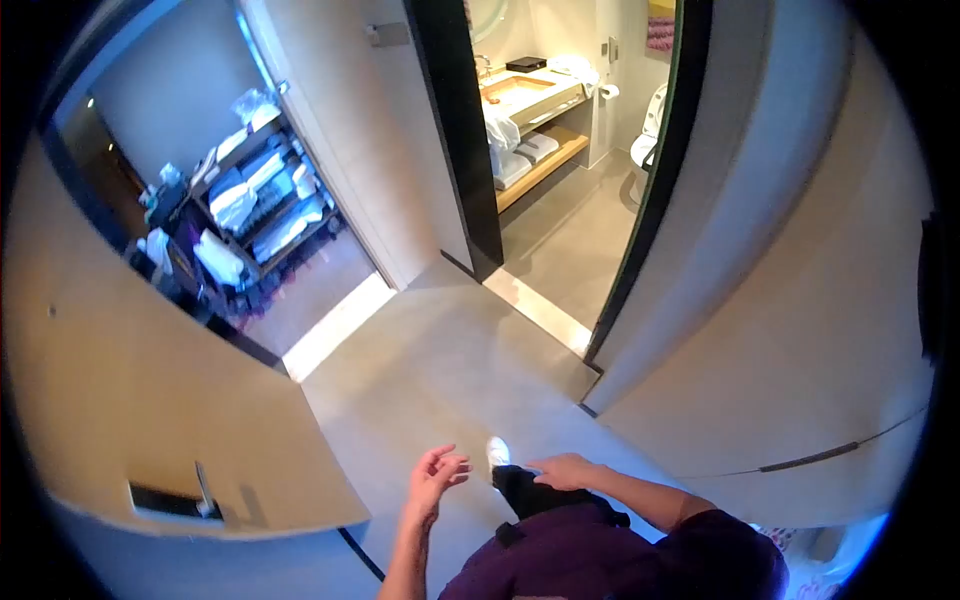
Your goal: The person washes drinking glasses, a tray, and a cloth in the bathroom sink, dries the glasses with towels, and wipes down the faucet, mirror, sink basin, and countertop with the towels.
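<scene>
My left hand (438,476) is raised in front of my body, its fingers loosely bent and apart, with nothing in it. Across from it, my right hand (564,471) is held over my dark trousers (530,492). Its index finger stretches out to the left, the other fingers are partly hidden, and no object shows in it. Between the two hands a white shoe (498,452) shows on the grey floor (400,370). Neither hand touches a door or any other object.
On the left a wooden door (150,400) with a handle (205,492) stands open. Beyond the doorway is a cart (262,200) loaded with linens. Ahead, a bathroom holds a washbasin (520,92) and a toilet (645,148). A pale wall panel (790,330) rises on the right.
</scene>
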Available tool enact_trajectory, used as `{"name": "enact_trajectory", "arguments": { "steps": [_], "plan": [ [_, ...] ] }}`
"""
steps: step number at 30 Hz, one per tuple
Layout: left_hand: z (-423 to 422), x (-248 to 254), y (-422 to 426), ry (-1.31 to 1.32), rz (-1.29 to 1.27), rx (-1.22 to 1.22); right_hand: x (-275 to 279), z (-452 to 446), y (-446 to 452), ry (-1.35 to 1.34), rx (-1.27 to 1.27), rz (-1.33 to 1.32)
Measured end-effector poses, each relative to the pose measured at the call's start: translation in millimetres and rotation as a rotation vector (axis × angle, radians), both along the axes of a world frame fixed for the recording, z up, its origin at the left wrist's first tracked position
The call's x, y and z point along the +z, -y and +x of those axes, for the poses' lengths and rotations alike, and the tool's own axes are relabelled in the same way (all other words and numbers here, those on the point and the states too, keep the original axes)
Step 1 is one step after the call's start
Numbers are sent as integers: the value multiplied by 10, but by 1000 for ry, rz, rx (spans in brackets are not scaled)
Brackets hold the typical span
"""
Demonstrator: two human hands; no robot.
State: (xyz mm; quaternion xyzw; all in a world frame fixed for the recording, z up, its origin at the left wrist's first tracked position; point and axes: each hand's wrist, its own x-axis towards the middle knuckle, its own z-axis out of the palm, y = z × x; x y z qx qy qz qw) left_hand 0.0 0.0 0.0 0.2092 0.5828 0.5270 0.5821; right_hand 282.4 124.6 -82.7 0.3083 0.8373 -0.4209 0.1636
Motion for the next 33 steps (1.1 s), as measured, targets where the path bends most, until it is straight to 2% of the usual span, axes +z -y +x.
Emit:
{"name": "enact_trajectory", "arguments": {
  "steps": [2,3,7,9,12,17,18,20,22,25,27,28,29,30,31,33],
  "plan": [
    [95,43,-140,129,-45,27,215,74,-82,61,-9,57],
    [-814,89,-1050,15,-60,-6,-59,-928,-930,-51,-48,40],
    [-1182,170,-1757,37,-81,-55,-58,-1368,-1610,-69,-129,52],
    [-1435,197,-2109,-32,-19,-25,61,-1602,-1965,-64,-124,53],
    [-1754,305,-2684,-10,-43,-8,270,-1971,-2641,-187,-128,108],
    [-2293,-79,-3812,6,-156,-111,508,-2308,-3771,-296,-216,246],
    [-2328,-122,-4045,14,-167,-122,254,-2346,-3949,-339,-273,260],
    [-2419,-49,-4749,-62,-116,-240,254,-2361,-4287,-350,-329,236],
    [-2416,65,-5381,-51,-76,-274,432,-2378,-4654,-328,-387,140],
    [-2277,243,-6294,36,16,-388,432,-2345,-5132,-384,-385,162],
    [-2085,266,-6804,107,-7,-464,725,-2270,-5451,-375,-443,105],
    [-1933,248,-7190,110,-39,-486,790,-2188,-5708,-312,-541,171],
    [-1763,190,-7445,116,-8,-635,845,-2133,-5851,-254,-616,246],
    [-1635,178,-7693,115,21,-782,988,-2071,-6020,-286,-681,242],
    [-1515,195,-7898,103,2,-779,960,-2002,-6145,-299,-683,224],
    [-1222,223,-8385,71,-46,-929,887,-1795,-6517,-422,-905,268]
  ]
}}
